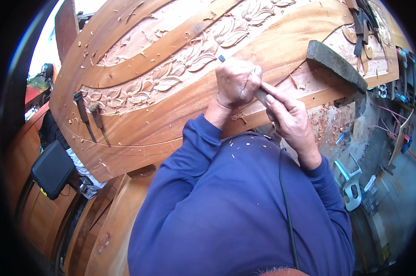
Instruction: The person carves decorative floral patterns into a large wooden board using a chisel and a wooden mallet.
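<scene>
A wide reddish-brown wooden panel (pixel 139 138) fills the upper view, with a carved band of flowers and leaves (pixel 166 78) and scattered shavings. Both my hands grip a narrow chisel-like tool (pixel 261 94) slanted over the panel. My left hand (pixel 238 83) is closed around it near the upper end, where a short dark tip shows. Lower right, my right hand (pixel 288 119) is closed on the tool's other part, partly hiding it. Two carving tools with handles (pixel 81 108) lie at the panel's left. A curved dark, weathered wooden block (pixel 336 64) rests to the right of my hands.
More tools (pixel 363 27) lie at the panel's top right. Below left are a black case (pixel 51 168) and wooden boards (pixel 111 230). At right are a pale teal plastic stool (pixel 350 184) and clutter along the floor. A black cord (pixel 286 202) hangs down my front.
</scene>
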### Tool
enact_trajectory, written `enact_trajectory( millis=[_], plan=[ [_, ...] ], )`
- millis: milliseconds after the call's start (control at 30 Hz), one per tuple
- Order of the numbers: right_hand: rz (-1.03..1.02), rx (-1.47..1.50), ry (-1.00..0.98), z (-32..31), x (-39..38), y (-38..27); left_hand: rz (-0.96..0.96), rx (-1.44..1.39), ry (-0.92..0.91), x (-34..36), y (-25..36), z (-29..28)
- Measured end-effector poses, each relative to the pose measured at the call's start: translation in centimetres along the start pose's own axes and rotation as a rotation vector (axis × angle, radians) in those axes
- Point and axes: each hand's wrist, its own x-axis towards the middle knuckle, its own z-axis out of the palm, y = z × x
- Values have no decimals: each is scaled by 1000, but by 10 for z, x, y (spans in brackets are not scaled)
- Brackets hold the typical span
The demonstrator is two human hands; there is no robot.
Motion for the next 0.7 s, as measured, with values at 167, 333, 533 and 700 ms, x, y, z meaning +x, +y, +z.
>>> enact_trajectory(
  millis=[167,333,533,700],
  plan=[
    [13,15,-48,2,5,-10,-117,-58,31,0,2,-1],
    [37,49,0,13,2,-3,-65,-47,28,-4,-4,1],
    [51,91,-17,13,6,-7,-71,-25,10,0,0,-5],
    [20,70,-47,10,6,-14,-6,5,33,-1,-4,-3]
  ],
)
